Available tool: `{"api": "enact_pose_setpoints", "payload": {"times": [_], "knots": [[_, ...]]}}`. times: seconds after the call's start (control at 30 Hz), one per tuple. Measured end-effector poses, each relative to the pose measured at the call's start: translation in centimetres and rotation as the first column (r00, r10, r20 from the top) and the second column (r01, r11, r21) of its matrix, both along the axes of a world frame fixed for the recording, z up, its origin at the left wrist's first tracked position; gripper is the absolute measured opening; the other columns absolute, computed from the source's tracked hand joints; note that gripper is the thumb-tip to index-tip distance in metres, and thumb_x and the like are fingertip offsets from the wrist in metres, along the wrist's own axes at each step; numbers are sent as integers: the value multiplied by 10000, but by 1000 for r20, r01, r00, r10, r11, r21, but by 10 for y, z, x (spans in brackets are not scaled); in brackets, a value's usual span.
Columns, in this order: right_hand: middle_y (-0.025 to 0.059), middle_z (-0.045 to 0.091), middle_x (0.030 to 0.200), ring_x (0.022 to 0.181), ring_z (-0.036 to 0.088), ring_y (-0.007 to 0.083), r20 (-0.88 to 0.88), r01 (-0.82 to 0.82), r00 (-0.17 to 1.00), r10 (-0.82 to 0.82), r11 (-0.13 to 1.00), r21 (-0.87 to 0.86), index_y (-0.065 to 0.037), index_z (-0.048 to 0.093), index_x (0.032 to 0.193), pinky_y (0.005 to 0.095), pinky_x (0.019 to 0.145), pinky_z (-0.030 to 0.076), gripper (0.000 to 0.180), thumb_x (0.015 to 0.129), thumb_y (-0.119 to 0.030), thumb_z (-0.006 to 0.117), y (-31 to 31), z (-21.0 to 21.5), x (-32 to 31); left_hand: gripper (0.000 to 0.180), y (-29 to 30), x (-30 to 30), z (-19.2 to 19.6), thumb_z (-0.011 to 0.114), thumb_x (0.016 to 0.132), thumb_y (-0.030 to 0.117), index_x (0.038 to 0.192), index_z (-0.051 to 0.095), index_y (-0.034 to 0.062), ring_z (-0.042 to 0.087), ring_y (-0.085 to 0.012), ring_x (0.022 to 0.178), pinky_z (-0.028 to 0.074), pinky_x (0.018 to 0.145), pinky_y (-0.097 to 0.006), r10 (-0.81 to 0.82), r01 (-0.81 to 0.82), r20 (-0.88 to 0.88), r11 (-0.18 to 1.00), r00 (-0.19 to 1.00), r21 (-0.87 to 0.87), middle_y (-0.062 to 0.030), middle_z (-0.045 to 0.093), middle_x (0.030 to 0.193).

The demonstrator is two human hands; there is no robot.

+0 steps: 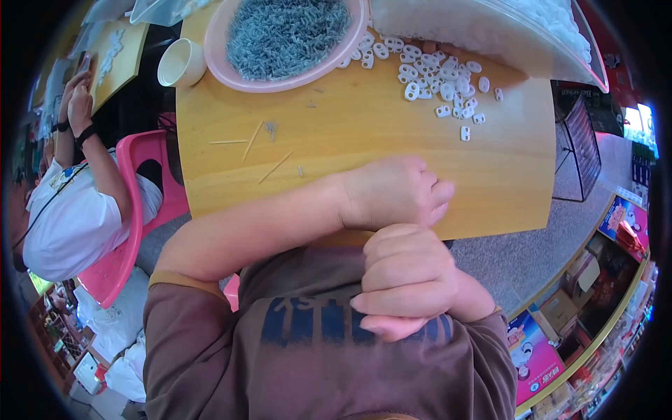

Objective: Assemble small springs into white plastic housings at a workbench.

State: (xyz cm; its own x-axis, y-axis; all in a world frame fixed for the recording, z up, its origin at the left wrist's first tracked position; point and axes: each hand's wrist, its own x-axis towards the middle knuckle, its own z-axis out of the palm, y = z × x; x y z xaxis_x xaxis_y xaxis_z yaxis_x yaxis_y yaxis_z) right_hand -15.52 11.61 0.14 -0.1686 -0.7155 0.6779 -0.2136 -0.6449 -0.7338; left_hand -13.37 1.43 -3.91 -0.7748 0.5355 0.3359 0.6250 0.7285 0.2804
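Note:
My left forearm lies across the near edge of the wooden table, and my left hand (395,189) is curled closed over the tabletop. Just below it, in front of my chest, my right hand (406,276) is closed in a fist with the wrist bent. The two hands nearly meet. The curled fingers hide whatever either hand might hold. Farther off lie small white two-holed plastic pieces (448,84) in a loose pile. A pink basin (217,59) holds many small grey-blue springs (287,38). Several thin wooden sticks (276,166) and a loose spring (271,131) rest left of my hand.
A cream cup (182,64) stands beside the basin. At the far right sits a large clear bin (483,35) with white contents. On the left, another person (84,217) sits in a pink chair (129,210). A shelf of boxes (560,308) stands at the lower right.

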Motion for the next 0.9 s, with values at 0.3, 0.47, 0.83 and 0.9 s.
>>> {"api": "enact_pose_setpoints", "payload": {"times": [0.3,0.47,0.83,0.9], "knots": [[77,521,668,592,500,167,-118,516,855,-505,804,294,13,558,821,287,541,404,119,735,-69,563,-10,15,-27,109,-31,49,-9,495,657,178,688,501,74,470,-148,538,392,504,-269,137,-140,31,981,990,135,-33,430,628],[98,544,730,626,522,228,-487,591,779,-395,721,362,-5,554,891,313,561,416,160,737,-47,562,-54,-9,-29,81,-41,93,14,497,625,170,643,499,91,444,-123,532,354,484,-244,244,-243,-10,966,970,-92,-23,403,631],[87,528,753,626,533,261,-774,717,572,-271,624,311,-43,565,913,333,539,431,172,753,-107,563,-93,-34,-15,127,-44,113,8,535,616,153,714,520,72,461,-137,550,349,488,-254,426,-428,90,904,900,6,-28,409,645],[79,527,740,612,533,257,-792,724,553,-258,619,304,-52,572,890,332,528,430,150,751,-106,568,-96,-37,-15,161,-45,116,5,527,606,145,742,537,58,475,-139,563,357,495,-252,424,-426,66,904,903,27,-30,425,658]]}}
